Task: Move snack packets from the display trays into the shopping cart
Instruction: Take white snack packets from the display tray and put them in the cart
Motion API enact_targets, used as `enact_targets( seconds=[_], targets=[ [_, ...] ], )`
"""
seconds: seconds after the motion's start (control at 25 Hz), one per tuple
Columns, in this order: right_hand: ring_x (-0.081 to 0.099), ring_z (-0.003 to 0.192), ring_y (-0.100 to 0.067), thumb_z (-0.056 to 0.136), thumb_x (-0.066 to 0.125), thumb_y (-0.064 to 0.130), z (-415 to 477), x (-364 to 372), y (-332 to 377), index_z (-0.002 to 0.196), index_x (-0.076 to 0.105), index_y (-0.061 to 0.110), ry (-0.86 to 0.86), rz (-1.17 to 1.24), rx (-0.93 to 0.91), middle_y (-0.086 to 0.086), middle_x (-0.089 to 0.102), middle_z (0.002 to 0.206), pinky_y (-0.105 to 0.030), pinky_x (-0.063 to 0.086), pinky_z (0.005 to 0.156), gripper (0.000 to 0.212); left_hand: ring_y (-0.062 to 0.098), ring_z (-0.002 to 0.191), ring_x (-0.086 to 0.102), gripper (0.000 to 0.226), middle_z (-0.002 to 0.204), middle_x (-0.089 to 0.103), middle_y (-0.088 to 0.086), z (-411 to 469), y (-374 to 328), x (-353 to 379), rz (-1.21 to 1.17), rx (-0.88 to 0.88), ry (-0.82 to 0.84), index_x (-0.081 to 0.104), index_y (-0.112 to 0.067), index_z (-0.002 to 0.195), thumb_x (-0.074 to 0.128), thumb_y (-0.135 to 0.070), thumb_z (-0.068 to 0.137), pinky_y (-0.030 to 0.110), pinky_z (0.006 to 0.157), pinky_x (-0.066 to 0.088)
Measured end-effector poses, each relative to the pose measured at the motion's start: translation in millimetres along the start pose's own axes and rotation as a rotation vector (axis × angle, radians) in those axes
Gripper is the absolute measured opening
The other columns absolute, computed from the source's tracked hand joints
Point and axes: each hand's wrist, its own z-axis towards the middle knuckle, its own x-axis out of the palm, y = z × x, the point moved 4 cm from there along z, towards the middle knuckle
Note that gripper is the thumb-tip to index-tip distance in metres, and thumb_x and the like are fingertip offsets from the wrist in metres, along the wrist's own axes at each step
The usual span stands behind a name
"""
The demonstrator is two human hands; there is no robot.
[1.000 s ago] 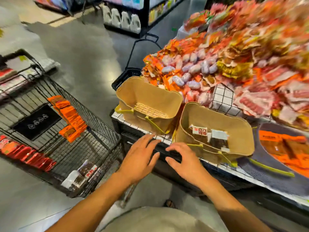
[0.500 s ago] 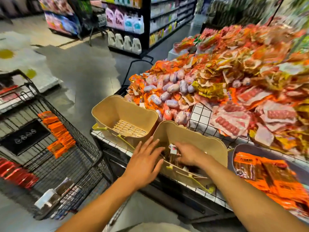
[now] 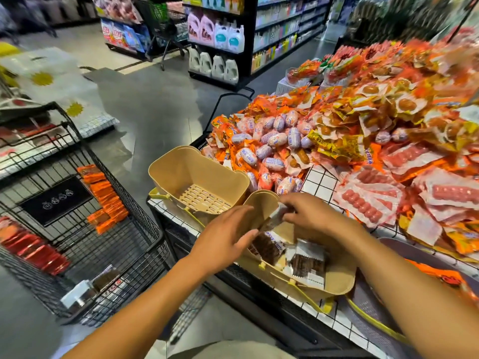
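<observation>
My right hand (image 3: 308, 218) pinches a small brown snack packet with white sealed ends (image 3: 272, 221) by its upper end, just above the beige plastic display tray (image 3: 339, 277) at lower centre of the frame. My left hand (image 3: 225, 242), fingers straight, lies just beside it. The packet looks light, thin and crinkly, probably slick film, so I judge the sealed end the safest hold. The black wire shopping cart (image 3: 134, 216) stands at left.
</observation>
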Motion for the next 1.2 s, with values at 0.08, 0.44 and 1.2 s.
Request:
enact_targets(
  seconds=[0.08,0.44,1.2],
  targets=[
    [0.060,0.082,-0.009,0.086,0.071,0.019,-3,-36,20,0.087,0.058,0.031,0.014,0.056,-0.081,0.013,0.062,0.084,-0.034,0.048,0.072,0.018,0.003,0.130,0.053,0.066,0.148,0.053,-0.017,14,-13,-5,-0.163,-0.055,0.035,0.038,-0.041,0.151,0.064,-0.059,0.093,0.031,0.108,0.047],
    [0.062,0.104,-0.016,0.079,0.078,0.041,-3,8,-13,0.138,0.050,0.027,0.024,-0.067,0.186,0.004,0.062,0.128,-0.037,0.056,0.086,0.068,0.009,0.115,0.068,0.034,0.120,0.074,-0.009,30,7,13,-0.674,-0.336,0.077,0.061,-0.025,0.132,0.058,-0.008,0.102,0.045,0.107,0.052],
    [0.056,0.083,-0.010,0.087,0.074,0.037,-34,-49,46,0.116,0.070,0.029,-0.768,-0.015,0.002,0.009,0.058,0.098,-0.030,0.056,0.060,0.030,0.032,0.119,0.067,0.049,0.122,0.074,0.014,35,-12,11,-1.461,-0.698,0.081,0.061,-0.015,0.131,0.032,-0.048,0.110,0.053,0.108,0.049]
  ],
)
